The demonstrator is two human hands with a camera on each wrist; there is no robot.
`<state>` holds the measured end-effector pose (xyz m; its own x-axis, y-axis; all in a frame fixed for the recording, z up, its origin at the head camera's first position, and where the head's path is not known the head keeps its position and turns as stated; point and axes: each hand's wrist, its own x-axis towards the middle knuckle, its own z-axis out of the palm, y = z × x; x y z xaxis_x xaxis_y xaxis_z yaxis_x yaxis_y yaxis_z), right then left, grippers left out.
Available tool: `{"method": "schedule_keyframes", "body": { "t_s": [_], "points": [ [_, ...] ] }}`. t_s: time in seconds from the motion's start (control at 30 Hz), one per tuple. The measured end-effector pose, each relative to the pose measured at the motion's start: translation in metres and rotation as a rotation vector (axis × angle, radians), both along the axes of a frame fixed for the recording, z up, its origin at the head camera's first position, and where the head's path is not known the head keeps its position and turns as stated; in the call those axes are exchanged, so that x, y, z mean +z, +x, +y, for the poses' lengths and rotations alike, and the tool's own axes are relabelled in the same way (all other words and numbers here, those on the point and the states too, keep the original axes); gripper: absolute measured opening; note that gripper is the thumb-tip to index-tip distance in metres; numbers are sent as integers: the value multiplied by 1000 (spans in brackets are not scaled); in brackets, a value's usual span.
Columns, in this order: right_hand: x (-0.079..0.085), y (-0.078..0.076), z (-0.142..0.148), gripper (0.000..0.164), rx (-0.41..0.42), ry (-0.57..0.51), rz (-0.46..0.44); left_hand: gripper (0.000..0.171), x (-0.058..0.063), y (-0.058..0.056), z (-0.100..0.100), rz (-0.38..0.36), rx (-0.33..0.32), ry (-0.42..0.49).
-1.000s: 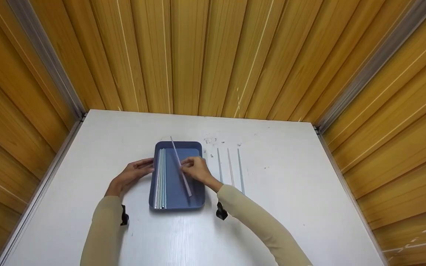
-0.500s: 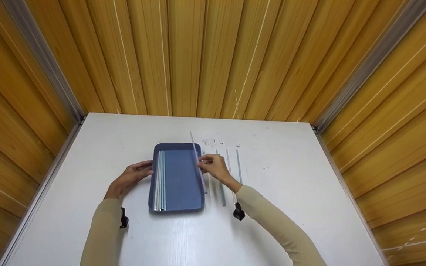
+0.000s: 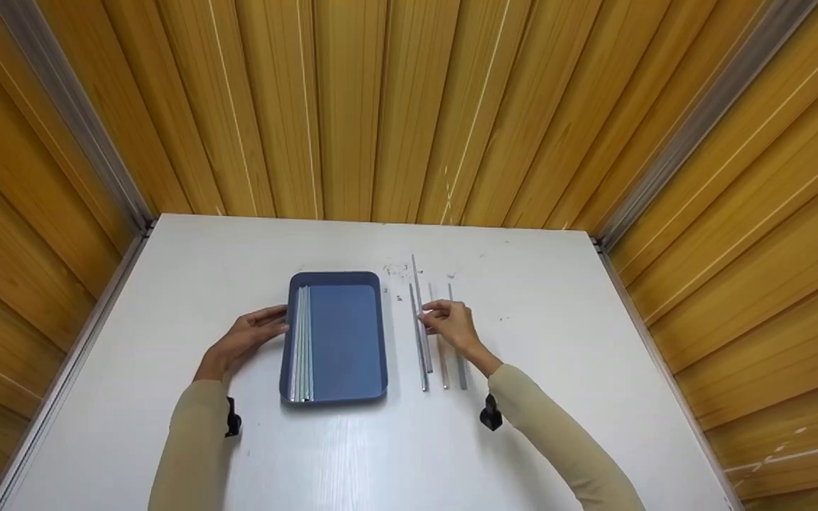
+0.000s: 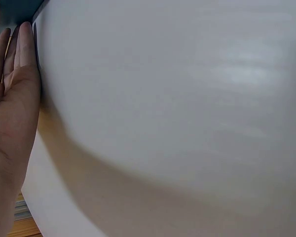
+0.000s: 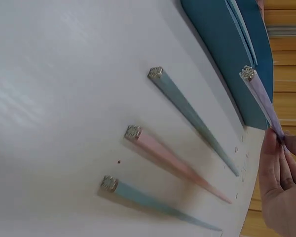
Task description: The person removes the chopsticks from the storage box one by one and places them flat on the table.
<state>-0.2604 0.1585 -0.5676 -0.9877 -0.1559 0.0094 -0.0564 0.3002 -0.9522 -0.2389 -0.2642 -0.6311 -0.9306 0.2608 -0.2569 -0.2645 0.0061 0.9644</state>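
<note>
A blue rectangular tray (image 3: 345,348) stands on the white table, with several pale chopsticks (image 3: 302,348) lying lengthwise along its left side. My left hand (image 3: 244,336) touches the tray's left wall with extended fingers. Between thumb and fingers, my right hand (image 3: 454,326) pinches a lilac chopstick (image 5: 264,101) with a glittery square end, held above the table right of the tray. Below it, three chopsticks lie apart on the table: a grey-blue one (image 5: 190,114), a pink one (image 5: 170,159) and a light blue one (image 5: 148,201). The right hand partly covers them in the head view.
The white table (image 3: 338,461) reaches back to a wood-patterned wall (image 3: 352,106), with more panels on both sides. Small dark marks (image 3: 396,270) dot the tabletop behind the chopsticks. A black wrist camera (image 3: 491,414) hangs under the right sleeve.
My right hand has carried the lilac chopstick rightward, from over the tray, past its right rim, to above the loose chopsticks. The left hand stays at the tray's left wall.
</note>
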Motion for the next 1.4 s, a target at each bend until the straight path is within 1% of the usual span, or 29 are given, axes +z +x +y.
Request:
{"method": "schedule_keyframes", "body": {
  "t_s": [0.2, 0.43, 0.5, 0.6, 0.67, 0.77, 1.0, 1.07, 1.4],
  "points": [
    [-6, 0, 29, 22, -70, 25, -18, 70, 2, 1, 0, -3, 20, -21],
    [-18, 3, 62, 22, -149, 44, -40, 70, 2, 2, 0, -6, 4, -24],
    [-23, 4, 70, 21, -176, 61, -53, 70, 2, 2, 0, -5, -2, -25],
    [-28, 8, 80, 19, -205, 104, -64, 70, 1, 1, 1, -24, 0, -12],
    [-31, 10, 85, 18, -212, 133, -66, 70, 0, 1, 0, -26, 0, -20],
    [-34, 11, 90, 18, -207, 148, -80, 71, 0, 1, -1, -40, 21, -24],
    [-38, 10, 96, 18, -215, 141, -140, 72, 0, -1, 0, -3, -4, -3],
    [-38, 9, 96, 17, -219, 156, -146, 72, -1, -1, 0, -6, 1, -2],
    [-38, 10, 88, 15, -226, 266, -110, 71, 1, 0, -2, -6, 9, -57]
  ]
}}
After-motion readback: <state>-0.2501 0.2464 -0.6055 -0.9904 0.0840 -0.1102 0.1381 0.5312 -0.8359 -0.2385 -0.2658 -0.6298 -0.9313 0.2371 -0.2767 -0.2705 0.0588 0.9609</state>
